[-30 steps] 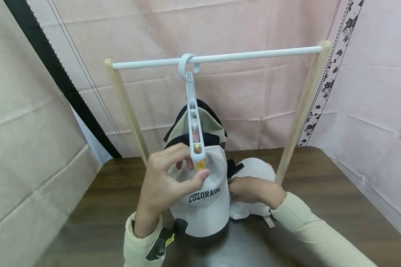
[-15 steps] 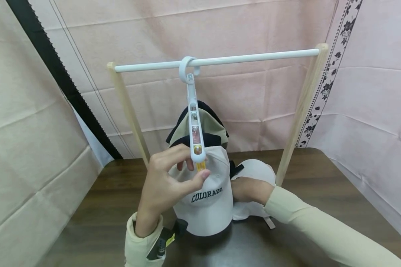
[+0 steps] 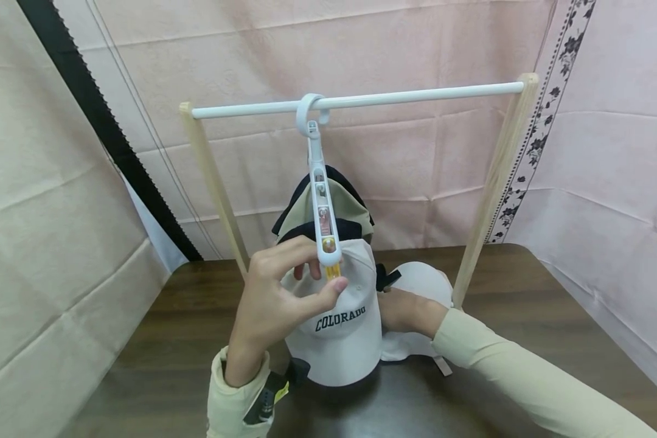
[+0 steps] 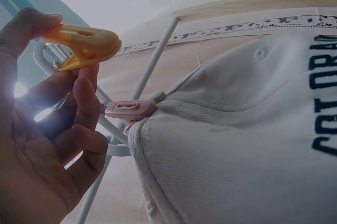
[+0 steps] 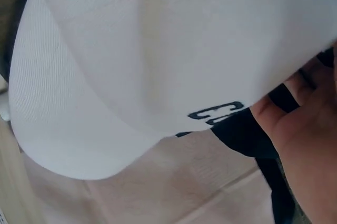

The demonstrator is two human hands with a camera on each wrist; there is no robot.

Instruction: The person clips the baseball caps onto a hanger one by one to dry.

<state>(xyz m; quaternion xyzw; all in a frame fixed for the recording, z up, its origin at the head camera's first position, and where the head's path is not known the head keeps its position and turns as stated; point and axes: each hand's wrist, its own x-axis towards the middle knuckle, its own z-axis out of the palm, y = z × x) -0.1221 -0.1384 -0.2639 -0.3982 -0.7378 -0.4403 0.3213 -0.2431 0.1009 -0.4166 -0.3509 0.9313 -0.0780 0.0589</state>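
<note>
A white multi-clip hanger hooks over the rack's bar. My left hand pinches the yellow clip at its near end between thumb and fingers. Beneath hangs a white cap lettered COLORADO, its back held by a pink clip in the left wrist view. My right hand reaches behind this cap's right side, hiding its fingers from the head view. In the right wrist view its fingers lie at a white cap's edge against dark fabric; their grip is unclear.
Another white cap sits on the brown table to the right. Dark and beige caps hang farther back. The rack has a white bar and wooden posts. Pale cloth surrounds the table.
My right hand has moved left, deeper behind the COLORADO cap. The left hand keeps its pinch on the yellow clip, and the hanger's near end has shifted slightly right in view.
</note>
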